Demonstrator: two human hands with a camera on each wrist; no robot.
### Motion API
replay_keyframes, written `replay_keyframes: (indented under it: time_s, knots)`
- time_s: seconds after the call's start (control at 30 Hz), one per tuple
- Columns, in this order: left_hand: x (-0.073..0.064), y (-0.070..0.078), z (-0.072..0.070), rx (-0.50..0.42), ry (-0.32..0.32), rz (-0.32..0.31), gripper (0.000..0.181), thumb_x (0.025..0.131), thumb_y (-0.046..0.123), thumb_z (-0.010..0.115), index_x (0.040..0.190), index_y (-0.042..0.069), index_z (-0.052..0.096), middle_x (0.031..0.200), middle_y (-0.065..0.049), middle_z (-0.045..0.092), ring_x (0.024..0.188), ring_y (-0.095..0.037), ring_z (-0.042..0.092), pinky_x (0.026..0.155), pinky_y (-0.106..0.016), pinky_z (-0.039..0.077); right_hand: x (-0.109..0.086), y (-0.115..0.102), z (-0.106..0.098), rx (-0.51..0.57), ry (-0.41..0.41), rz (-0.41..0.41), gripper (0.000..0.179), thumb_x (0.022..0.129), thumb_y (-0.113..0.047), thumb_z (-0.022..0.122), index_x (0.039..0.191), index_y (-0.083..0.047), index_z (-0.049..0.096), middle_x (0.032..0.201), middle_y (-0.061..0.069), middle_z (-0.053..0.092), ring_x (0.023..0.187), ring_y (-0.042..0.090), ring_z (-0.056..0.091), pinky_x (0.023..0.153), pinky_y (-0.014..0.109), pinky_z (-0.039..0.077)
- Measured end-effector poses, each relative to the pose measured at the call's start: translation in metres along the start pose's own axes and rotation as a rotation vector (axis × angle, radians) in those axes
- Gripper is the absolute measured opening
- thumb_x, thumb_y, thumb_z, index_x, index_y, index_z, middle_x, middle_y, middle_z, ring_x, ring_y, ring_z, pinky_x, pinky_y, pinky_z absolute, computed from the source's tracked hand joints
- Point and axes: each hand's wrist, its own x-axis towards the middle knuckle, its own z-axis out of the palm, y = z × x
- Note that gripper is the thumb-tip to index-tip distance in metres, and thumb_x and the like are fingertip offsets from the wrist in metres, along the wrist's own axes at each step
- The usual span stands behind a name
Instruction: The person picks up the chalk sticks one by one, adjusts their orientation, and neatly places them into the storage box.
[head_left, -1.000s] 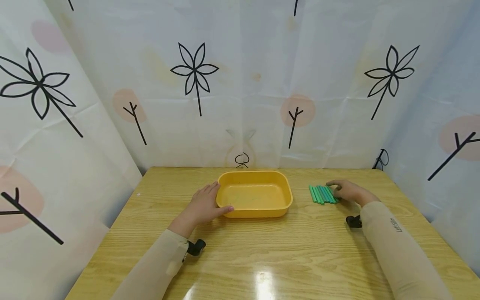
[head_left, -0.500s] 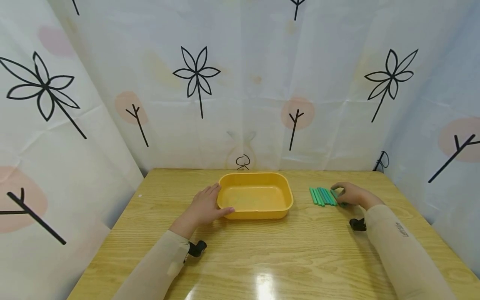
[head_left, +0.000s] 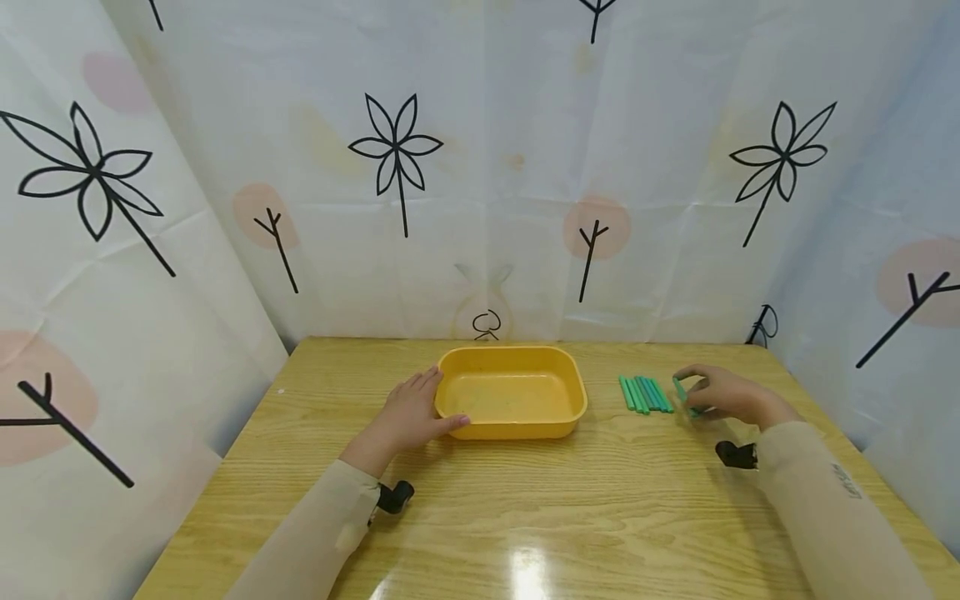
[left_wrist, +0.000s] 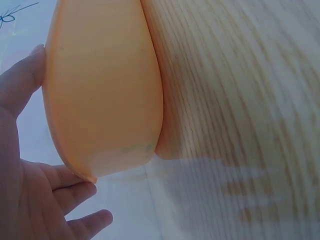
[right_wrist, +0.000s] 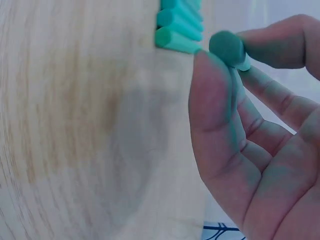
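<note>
At the left end of a yellow plastic bin (head_left: 517, 430), my left hand (head_left: 405, 412) rests spread over the near corner. In the left wrist view the thumb (left_wrist: 22, 80) and straight fingers (left_wrist: 70, 195) touch the rim of the tub-like bin (left_wrist: 100, 90). My right hand (head_left: 731, 396) pinches a green chalk stick (right_wrist: 227, 46) between thumb and fingers, just right of a row of chalk sticks (head_left: 645, 394). Green dust coats the right fingers. The held chalk is seen nearly end-on in the right wrist view; most of its length is hidden.
The wooden table (head_left: 525, 500) carries the bin at its back middle and the chalk row to the bin's right. A printed curtain (head_left: 495, 183) hangs behind and along both sides. A dark cable (head_left: 762, 323) shows at the back right corner.
My right hand has drawn one chalk stick off the right end of the row and moved it rightward. The left hand and the bin have stayed in place.
</note>
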Motion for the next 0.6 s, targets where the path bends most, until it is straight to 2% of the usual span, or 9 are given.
replay_keyframes:
  time_s: [0.1, 0.23, 0.37, 0.6]
  knots:
    - [0.001, 0.0, 0.0, 0.004, 0.002, 0.001, 0.102, 0.088, 0.069, 0.06, 0.155, -0.002, 0.031, 0.161, -0.019, 0.028, 0.146, -0.042, 0.029, 0.116, -0.061, 0.022, -0.005, -0.004, -0.002, 0.041, -0.011, -0.016, 0.068, 0.098, -0.004, 0.055, 0.153, 0.009, 0.018, 0.115, 0.027, 0.052, 0.084, 0.028, 0.058, 0.077, 0.048, 0.054]
    - [0.0, 0.001, -0.001, 0.009, -0.009, -0.004, 0.102, 0.088, 0.069, 0.06, 0.156, -0.002, 0.03, 0.162, -0.019, 0.027, 0.146, -0.041, 0.027, 0.117, -0.059, 0.021, -0.01, -0.01, -0.004, 0.097, -0.03, -0.058, 0.069, 0.1, -0.006, 0.055, 0.155, 0.007, 0.015, 0.108, 0.021, 0.053, 0.085, 0.025, 0.056, 0.081, 0.049, 0.053]
    - [0.0, 0.002, -0.002, 0.001, -0.015, -0.01, 0.102, 0.088, 0.069, 0.06, 0.156, -0.001, 0.029, 0.162, -0.018, 0.026, 0.147, -0.041, 0.027, 0.117, -0.06, 0.02, -0.013, -0.018, -0.005, 0.139, -0.045, -0.093, 0.07, 0.101, -0.007, 0.055, 0.155, 0.005, 0.013, 0.108, 0.017, 0.053, 0.087, 0.023, 0.057, 0.086, 0.05, 0.053]
    - [0.0, 0.001, -0.001, -0.003, -0.014, -0.009, 0.103, 0.088, 0.07, 0.06, 0.156, -0.001, 0.029, 0.162, -0.018, 0.026, 0.146, -0.042, 0.027, 0.117, -0.06, 0.02, -0.016, -0.036, -0.002, 0.176, -0.024, -0.101, 0.07, 0.101, -0.009, 0.058, 0.155, 0.002, 0.015, 0.103, 0.012, 0.055, 0.086, 0.023, 0.059, 0.087, 0.048, 0.054]
